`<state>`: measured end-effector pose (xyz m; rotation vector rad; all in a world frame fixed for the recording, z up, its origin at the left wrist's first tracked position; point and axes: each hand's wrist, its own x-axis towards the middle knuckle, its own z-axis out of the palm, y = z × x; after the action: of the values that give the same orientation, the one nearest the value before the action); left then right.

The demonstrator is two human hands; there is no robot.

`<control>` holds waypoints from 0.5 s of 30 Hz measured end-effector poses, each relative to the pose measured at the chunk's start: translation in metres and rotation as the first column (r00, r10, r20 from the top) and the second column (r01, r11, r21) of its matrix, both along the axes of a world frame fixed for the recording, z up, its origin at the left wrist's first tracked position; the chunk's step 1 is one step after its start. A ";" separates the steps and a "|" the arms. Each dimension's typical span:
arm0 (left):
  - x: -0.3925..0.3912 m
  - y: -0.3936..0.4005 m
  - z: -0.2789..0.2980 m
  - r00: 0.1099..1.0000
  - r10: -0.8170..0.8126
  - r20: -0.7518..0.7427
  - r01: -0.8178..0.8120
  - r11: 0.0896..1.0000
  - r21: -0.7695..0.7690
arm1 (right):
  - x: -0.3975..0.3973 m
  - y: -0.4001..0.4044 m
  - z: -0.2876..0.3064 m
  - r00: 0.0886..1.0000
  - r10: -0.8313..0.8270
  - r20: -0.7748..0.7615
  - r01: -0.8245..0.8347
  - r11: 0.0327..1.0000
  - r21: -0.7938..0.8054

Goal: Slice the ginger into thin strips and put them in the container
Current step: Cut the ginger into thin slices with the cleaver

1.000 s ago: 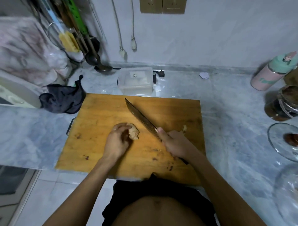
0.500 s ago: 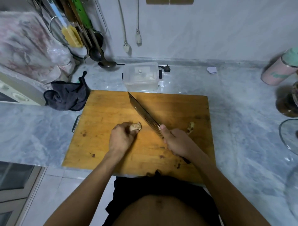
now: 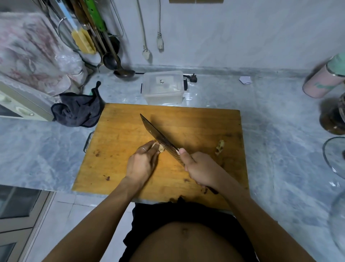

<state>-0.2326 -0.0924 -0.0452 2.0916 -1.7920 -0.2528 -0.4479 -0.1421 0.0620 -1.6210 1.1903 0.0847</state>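
Wall: you face a pale grey marble-look wall (image 3: 242,33), with a brass-coloured socket plate (image 3: 196,1) at its top edge.
Cords: two white plugs on cords (image 3: 160,44) hang down the wall in front of you.
Counter: a blue-grey veined marble countertop (image 3: 280,142) runs across your view and meets the wall at a low raised lip.
Floor: pale tiled floor (image 3: 61,220) shows below the counter's front edge, to your left.
Cabinet: a grey glass-fronted cabinet door (image 3: 16,205) sits under the counter at lower left.
Light: dim, cool and even, with soft reflections on the counter.
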 end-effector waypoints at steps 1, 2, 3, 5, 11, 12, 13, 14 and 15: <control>0.000 -0.001 0.001 0.999 -0.017 0.029 0.017 1.000 0.002 | 0.000 0.000 -0.001 1.000 0.003 -0.002 -0.003 1.000 -0.004; 0.000 -0.002 0.002 0.998 -0.033 0.053 0.033 0.999 0.006 | 0.000 0.000 -0.002 1.000 0.006 0.001 -0.006 1.000 -0.008; -0.001 -0.003 0.002 0.996 -0.050 0.073 0.050 0.999 0.007 | 0.000 0.000 -0.003 1.000 0.007 0.007 -0.007 1.000 -0.013; 0.001 -0.005 0.002 0.993 -0.075 0.094 0.075 0.997 -0.001 | 0.002 -0.002 -0.003 1.000 0.014 0.006 -0.014 1.000 -0.025; 0.001 -0.004 -0.003 0.991 -0.086 0.098 0.088 0.996 -0.021 | 0.005 -0.004 -0.008 0.998 0.059 -0.036 -0.063 0.994 -0.095; 0.000 -0.004 -0.003 0.991 -0.086 0.097 0.089 0.996 -0.027 | 0.005 -0.005 -0.009 0.997 0.064 -0.038 -0.067 0.993 -0.102; -0.001 -0.005 -0.003 0.991 -0.089 0.099 0.092 0.995 -0.030 | 0.005 -0.005 -0.011 0.997 0.069 -0.041 -0.073 0.991 -0.109; -0.002 -0.006 -0.002 0.990 -0.091 0.104 0.095 0.995 -0.029 | 0.006 -0.006 -0.012 0.996 0.076 -0.048 -0.081 0.990 -0.119; -0.002 -0.006 -0.001 0.990 -0.093 0.109 0.097 0.995 -0.025 | 0.006 -0.006 -0.013 0.995 0.084 -0.054 -0.090 0.987 -0.130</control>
<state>-0.2345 -0.0988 -0.0466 2.0375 -1.9487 -0.1391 -0.4416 -0.1479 0.0491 -1.7964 1.1825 0.1032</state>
